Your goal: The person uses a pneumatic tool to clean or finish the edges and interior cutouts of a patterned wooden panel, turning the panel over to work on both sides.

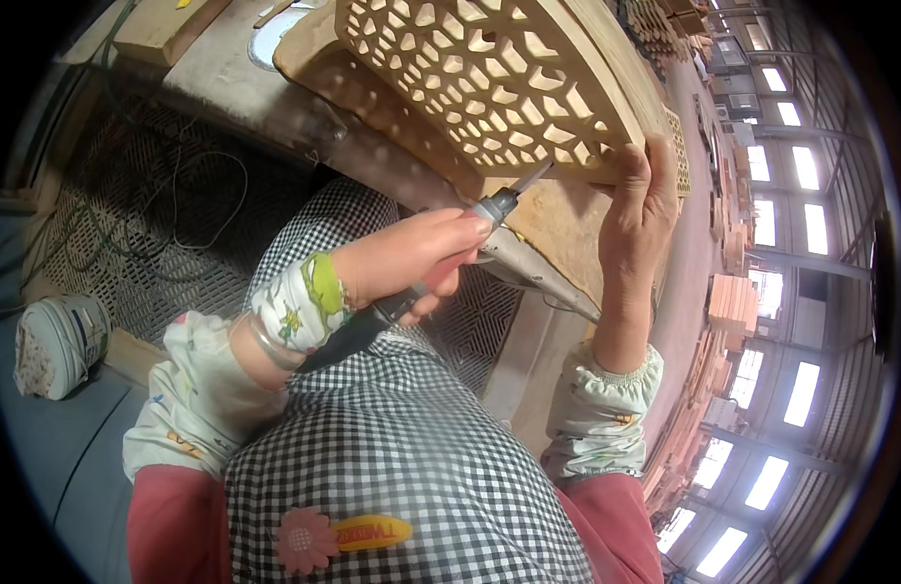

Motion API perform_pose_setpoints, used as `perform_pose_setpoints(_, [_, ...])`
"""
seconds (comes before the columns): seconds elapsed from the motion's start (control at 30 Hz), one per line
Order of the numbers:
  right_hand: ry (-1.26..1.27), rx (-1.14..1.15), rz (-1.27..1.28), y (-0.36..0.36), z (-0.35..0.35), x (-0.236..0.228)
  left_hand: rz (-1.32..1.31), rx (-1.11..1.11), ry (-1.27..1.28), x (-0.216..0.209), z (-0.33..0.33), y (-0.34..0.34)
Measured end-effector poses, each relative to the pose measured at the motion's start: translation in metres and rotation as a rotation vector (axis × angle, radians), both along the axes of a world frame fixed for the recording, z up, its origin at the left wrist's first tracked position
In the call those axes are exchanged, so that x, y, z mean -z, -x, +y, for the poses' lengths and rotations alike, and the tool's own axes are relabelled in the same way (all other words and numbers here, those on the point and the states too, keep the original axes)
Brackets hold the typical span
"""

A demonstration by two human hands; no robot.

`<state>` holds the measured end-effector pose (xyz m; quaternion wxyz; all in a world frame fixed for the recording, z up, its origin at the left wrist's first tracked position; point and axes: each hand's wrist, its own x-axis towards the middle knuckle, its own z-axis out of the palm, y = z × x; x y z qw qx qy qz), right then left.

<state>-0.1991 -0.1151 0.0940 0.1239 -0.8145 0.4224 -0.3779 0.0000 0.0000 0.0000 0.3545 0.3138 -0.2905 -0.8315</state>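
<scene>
My left hand (pixel 412 255) is wrapped round a handheld power carving tool (pixel 491 208) with a red and dark grey body. Its narrow metal tip reaches the lower edge of a pale wooden lattice panel (pixel 606 161), close to the openings there; whether it touches cannot be made out. The panel stands tilted, pierced all over with many-sided holes. At the panel's near right corner, my right hand (pixel 640 209) grips the edge, thumb in front and the other fingers partly hidden behind.
Under the panel lies a worn wooden board (pixel 558 229) on a workbench (pixel 227 83). A wooden block (pixel 168 29) sits at the far left. A white bucket (pixel 66 346) stands left on the floor, near a dark patterned mat (pixel 129 175) with loose cords. Stacked timber (pixel 733 304) lines the hall at right.
</scene>
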Motion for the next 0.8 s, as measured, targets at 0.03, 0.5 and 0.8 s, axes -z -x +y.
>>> perform_pose_setpoints(0.03, [-0.002, -0.002, -0.016, -0.004, 0.003, -0.001, 0.054, -0.001, -0.066, -0.001, 0.000, 0.000])
perform_pose_setpoints(0.5, [-0.032, -0.003, -0.015, -0.006, 0.010, 0.001, -0.048, -0.048, -0.026, -0.002, -0.007, 0.010])
perform_pose_setpoints(0.8, [0.071, 0.124, 0.173, -0.001, 0.004, 0.000, -0.292, -0.053, 0.049, -0.010, 0.044, -0.017])
